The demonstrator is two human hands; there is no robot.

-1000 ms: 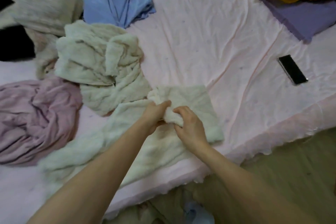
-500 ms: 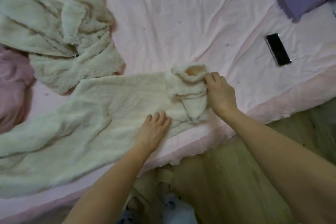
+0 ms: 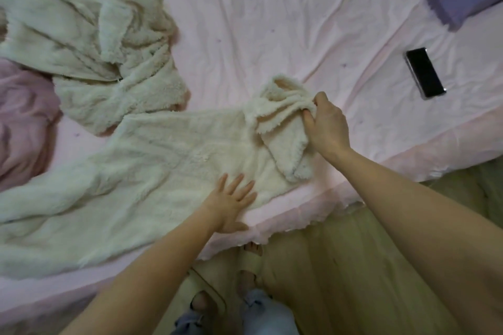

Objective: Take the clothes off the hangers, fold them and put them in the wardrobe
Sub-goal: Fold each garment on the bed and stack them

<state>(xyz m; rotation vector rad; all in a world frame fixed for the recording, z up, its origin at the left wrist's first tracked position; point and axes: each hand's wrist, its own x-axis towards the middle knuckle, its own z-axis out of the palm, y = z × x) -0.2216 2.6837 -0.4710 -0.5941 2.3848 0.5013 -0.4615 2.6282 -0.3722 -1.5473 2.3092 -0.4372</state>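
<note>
**Fleece laid long across the bed, right hand at its bunched end**

The cream fleece garment (image 3: 163, 160) lies flat on the pink bed (image 3: 299, 35), close to the bed's near edge. Its long axis runs left to right, tilting slightly away toward the right. Most of its length stretches off to the left, well beyond either hand; only the short right end is within reach of both.

The right hand (image 3: 328, 128) is at that right end, fingers curled and pinching a bunched, turned-over flap of fleece, which stands up a little from the bed. The arm comes in from the near right, wrist low, back of the hand up. The left hand (image 3: 231, 204) lies flat with fingers spread, pressing the garment's near hem just left of the flap; its thumb rests toward the bed edge. The two hands are near each other but apart.

The right hand looks better placed to pull the flap out or lay it over, while the left pins the body so the cloth does not drag. Whether the flap is a sleeve, a cuff or a hood I cannot tell.

A second cream fleece (image 3: 89, 43) sits crumpled at far left, touching the first at one corner. A phone (image 3: 424, 72) lies well apart to the right.
</note>
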